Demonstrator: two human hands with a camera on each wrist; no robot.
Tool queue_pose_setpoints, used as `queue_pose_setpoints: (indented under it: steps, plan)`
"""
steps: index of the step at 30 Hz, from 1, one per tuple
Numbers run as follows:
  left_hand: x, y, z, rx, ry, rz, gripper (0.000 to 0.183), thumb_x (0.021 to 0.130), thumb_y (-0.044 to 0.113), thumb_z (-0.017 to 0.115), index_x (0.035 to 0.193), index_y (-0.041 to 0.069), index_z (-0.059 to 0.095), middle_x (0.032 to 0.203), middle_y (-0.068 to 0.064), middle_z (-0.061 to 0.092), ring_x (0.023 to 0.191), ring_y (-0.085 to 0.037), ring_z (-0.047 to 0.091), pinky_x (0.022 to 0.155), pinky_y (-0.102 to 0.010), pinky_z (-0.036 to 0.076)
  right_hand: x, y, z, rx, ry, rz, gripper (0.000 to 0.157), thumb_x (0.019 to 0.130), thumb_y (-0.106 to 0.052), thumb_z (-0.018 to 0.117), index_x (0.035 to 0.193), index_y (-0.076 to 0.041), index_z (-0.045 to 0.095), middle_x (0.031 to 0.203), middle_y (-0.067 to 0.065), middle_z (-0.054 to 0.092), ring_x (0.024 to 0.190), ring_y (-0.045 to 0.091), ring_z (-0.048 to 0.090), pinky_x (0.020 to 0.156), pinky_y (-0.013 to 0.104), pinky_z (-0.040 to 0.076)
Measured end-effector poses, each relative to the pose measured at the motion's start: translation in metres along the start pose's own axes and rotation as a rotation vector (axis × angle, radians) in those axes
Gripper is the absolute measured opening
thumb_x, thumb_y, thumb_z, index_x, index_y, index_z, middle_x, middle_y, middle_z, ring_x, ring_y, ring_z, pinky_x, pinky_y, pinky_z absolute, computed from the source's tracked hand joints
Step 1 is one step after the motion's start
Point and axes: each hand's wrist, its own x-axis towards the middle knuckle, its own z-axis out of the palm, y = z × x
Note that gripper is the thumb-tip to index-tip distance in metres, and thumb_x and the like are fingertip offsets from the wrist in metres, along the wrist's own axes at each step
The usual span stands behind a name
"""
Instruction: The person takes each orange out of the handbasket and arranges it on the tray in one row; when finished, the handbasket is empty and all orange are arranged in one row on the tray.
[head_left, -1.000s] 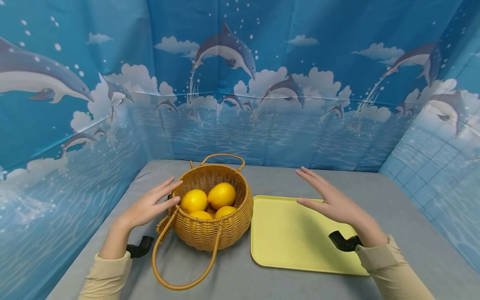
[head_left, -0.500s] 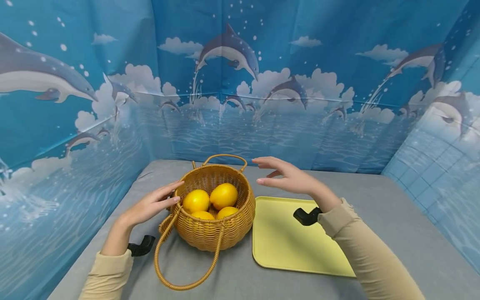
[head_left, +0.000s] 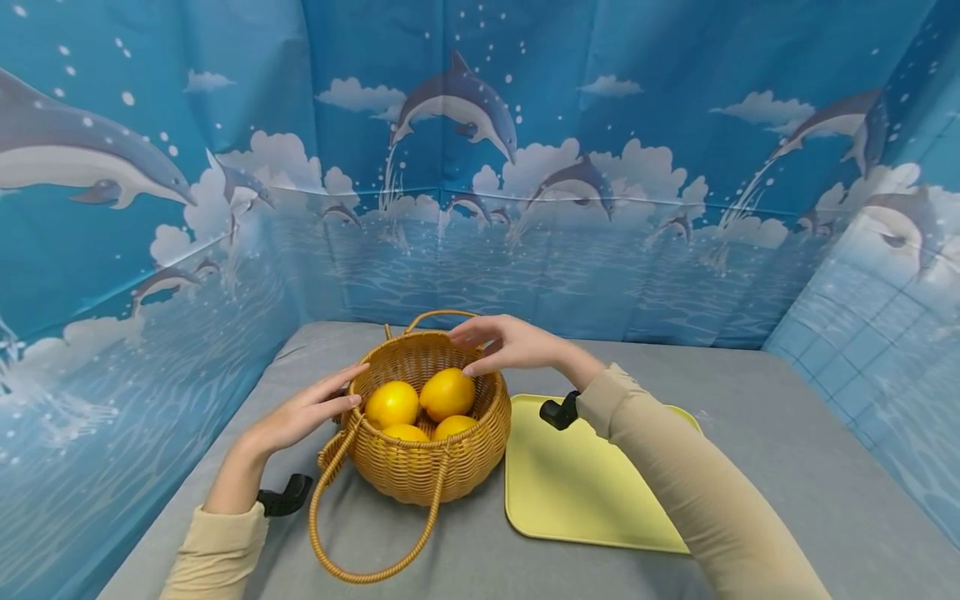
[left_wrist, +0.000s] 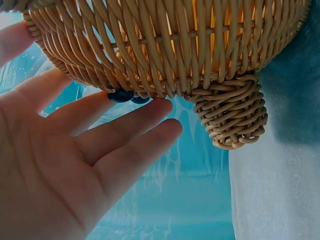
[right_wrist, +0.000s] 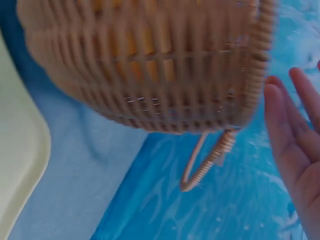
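A round wicker basket stands on the grey-covered table, several yellow lemons inside it. My left hand is at the basket's left side with its fingers spread and fairly straight. In the left wrist view, those fingertips reach the weave beside dark beads and a woven knob. Over the far right rim hovers my right hand, fingers loosely bent, thumb overlapping the edge of the rear lemon in the head view. Nothing is gripped by either hand.
A yellow tray lies right of the basket, partly covered by the right sleeve. One basket handle hangs down in front; the other stands up behind. Blue dolphin-print cloth closes off the back and sides.
My right hand has moved left from above the tray to over the basket's rim. The left hand stays at the basket's side, and the lemons lie as before.
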Motion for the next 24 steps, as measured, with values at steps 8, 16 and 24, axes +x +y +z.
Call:
queue_pose_setpoints:
  steps: [8, 16, 24]
  plan:
    - [0.001, 0.003, 0.000, -0.008, -0.006, -0.001, 0.054, 0.101, 0.029, 0.042, 0.148, 0.008, 0.026, 0.147, -0.024, 0.028, 0.105, -0.028, 0.050, 0.085, -0.052, 0.041, 0.023, 0.010, 0.009, -0.138, -0.083, -0.001, 0.049, 0.082, -0.014, 0.074, 0.127, -0.009, 0.057, 0.126, 0.006, 0.057, 0.111, 0.020, 0.055, 0.090, 0.034, 0.046]
    - [0.000, 0.002, 0.002, -0.004, -0.016, -0.013, 0.054, 0.102, 0.032, 0.041, 0.149, 0.010, 0.026, 0.148, -0.023, 0.026, 0.117, -0.034, 0.045, 0.090, -0.054, 0.038, 0.038, 0.009, 0.011, -0.258, -0.212, 0.000, 0.048, 0.080, -0.015, 0.076, 0.125, -0.013, 0.059, 0.124, 0.005, 0.059, 0.110, 0.023, 0.057, 0.087, 0.029, 0.047]
    - [-0.001, 0.005, 0.001, -0.007, -0.022, -0.026, 0.052, 0.102, 0.030, 0.039, 0.149, 0.011, 0.026, 0.148, -0.023, 0.027, 0.117, -0.033, 0.045, 0.089, -0.055, 0.037, 0.045, 0.000, 0.012, -0.513, -0.264, -0.025, 0.050, 0.078, -0.015, 0.078, 0.125, -0.015, 0.060, 0.123, 0.003, 0.060, 0.107, 0.022, 0.059, 0.086, 0.030, 0.047]
